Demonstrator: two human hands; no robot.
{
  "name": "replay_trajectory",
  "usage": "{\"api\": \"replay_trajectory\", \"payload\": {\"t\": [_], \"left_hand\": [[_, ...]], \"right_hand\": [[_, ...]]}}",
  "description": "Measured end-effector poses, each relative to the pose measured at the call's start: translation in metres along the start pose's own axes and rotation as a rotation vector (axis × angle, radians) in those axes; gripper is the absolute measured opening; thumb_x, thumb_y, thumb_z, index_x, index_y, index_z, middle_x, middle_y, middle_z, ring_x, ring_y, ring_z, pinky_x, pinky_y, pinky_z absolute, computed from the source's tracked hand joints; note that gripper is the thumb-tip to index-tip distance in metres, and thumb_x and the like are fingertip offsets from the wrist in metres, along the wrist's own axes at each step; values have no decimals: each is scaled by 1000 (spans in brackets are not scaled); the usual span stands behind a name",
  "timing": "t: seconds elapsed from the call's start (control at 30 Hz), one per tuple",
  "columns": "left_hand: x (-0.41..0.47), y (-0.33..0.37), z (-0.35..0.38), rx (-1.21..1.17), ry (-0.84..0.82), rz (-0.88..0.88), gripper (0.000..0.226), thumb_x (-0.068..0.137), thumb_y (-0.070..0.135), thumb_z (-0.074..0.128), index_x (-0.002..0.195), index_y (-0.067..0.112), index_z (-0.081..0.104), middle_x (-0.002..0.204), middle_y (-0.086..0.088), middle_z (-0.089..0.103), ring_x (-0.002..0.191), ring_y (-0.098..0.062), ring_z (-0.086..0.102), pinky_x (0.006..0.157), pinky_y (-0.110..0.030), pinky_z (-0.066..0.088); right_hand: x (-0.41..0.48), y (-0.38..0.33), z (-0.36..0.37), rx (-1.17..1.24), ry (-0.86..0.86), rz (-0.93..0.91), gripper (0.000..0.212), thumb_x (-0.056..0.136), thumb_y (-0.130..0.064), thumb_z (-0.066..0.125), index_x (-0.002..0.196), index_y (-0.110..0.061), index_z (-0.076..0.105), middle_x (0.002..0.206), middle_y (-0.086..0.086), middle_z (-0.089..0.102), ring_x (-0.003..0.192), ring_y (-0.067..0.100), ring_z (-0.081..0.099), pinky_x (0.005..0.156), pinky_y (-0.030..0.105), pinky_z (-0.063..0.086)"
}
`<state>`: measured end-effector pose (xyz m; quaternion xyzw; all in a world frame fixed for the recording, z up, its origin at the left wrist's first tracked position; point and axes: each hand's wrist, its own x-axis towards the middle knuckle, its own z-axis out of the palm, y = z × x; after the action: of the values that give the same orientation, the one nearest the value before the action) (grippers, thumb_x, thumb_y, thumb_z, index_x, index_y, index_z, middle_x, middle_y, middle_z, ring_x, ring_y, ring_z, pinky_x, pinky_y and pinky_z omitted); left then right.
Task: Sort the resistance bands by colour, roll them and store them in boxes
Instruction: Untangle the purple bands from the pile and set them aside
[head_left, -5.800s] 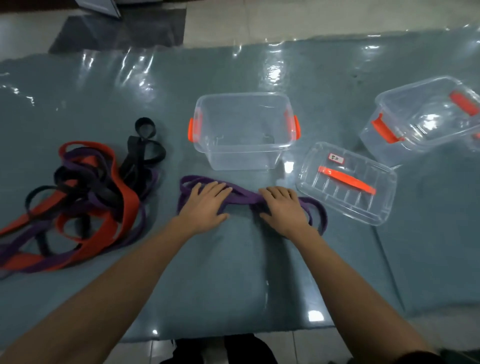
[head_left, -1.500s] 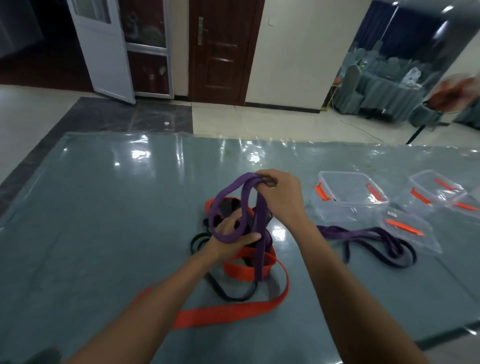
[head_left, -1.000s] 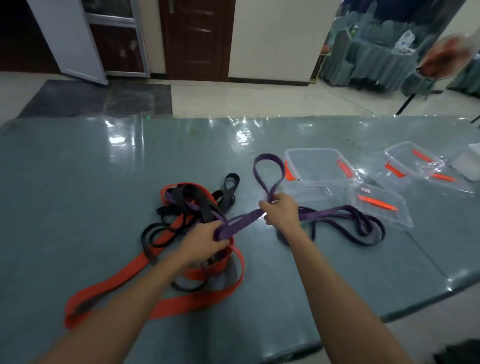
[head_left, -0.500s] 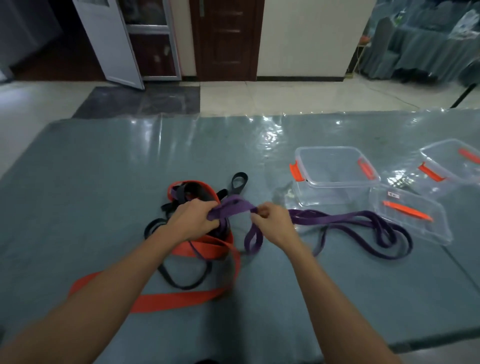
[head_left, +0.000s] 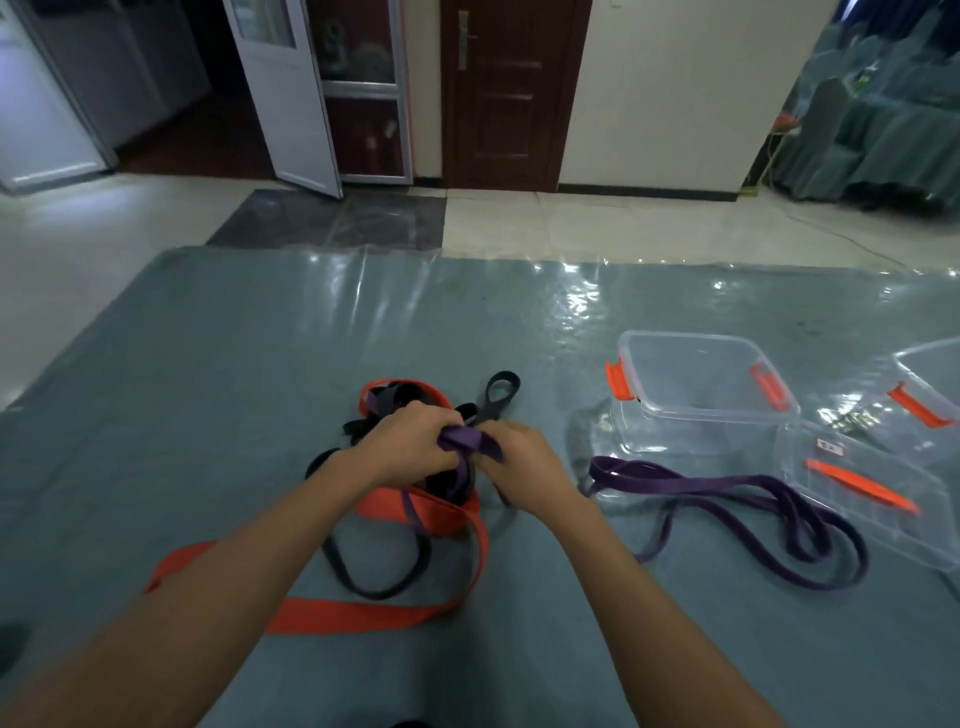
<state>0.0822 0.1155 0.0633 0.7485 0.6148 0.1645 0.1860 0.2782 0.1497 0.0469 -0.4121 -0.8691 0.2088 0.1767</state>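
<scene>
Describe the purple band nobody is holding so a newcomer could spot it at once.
On the table, find the fully visible open clear box with orange latches. In front of it a long purple band lies in loose loops. Unlike the bunched purple band gripped by the left hand and right hand over the mixed tangle, it lies alone, one colour only.

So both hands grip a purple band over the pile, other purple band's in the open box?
No. Head view: the other purple band lies on the table in front of the open box, not in it. The left hand and right hand do grip a purple band over the pile.
</scene>
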Motion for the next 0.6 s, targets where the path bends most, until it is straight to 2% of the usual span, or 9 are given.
{"api": "replay_trajectory", "payload": {"t": [0.1,0.17,0.3,0.37,0.43,0.53,0.6], "left_hand": [[5,-6,-3,-176,105,-1,12,69,21,66,78,28,60,69,6,62,65,-6,58,59,-33,46],[9,-7,-2,-247,167,0,16,71,12,68,82,21,62,71,1,62,67,-11,58,63,-35,46],[13,-1,12,-342,323,-6,16,76,16,75,85,21,63,73,3,64,69,-11,59,63,-27,45],[12,2,25,-446,354,-35,15,80,18,75,89,25,66,75,5,68,68,-7,62,63,-24,48],[9,3,38,-525,349,-67,14,85,18,74,86,29,64,72,4,69,63,-3,61,60,-21,49],[5,-7,53,-500,340,-137,13,86,27,76,83,27,63,71,6,69,65,-5,64,64,-28,52],[2,-16,55,-464,332,-185,15,84,32,77,83,30,63,73,7,68,68,-9,65,68,-33,53]], "right_hand": [[8,-4,-15,136,79,-26,16,89,-17,70,101,-8,67,91,5,63,86,24,58,69,27,36],[14,-11,-26,161,109,-35,15,91,-18,68,97,-5,63,88,7,62,81,25,56,66,30,35],[17,-26,-46,205,114,-55,9,95,-17,62,96,-10,58,88,2,57,81,21,51,68,32,35],[16,-31,-56,196,136,-82,7,94,-13,61,98,-9,58,93,3,58,87,21,52,74,34,41],[15,-34,-68,190,166,-102,6,92,-7,61,97,-8,58,93,2,58,86,17,51,74,29,40],[13,-32,-87,210,218,-103,12,90,-1,61,97,-10,60,93,0,58,84,12,50,73,18,39],[12,-27,-96,202,247,-105,13,91,-1,60,99,-11,61,94,-2,57,87,14,51,77,21,41]]}}
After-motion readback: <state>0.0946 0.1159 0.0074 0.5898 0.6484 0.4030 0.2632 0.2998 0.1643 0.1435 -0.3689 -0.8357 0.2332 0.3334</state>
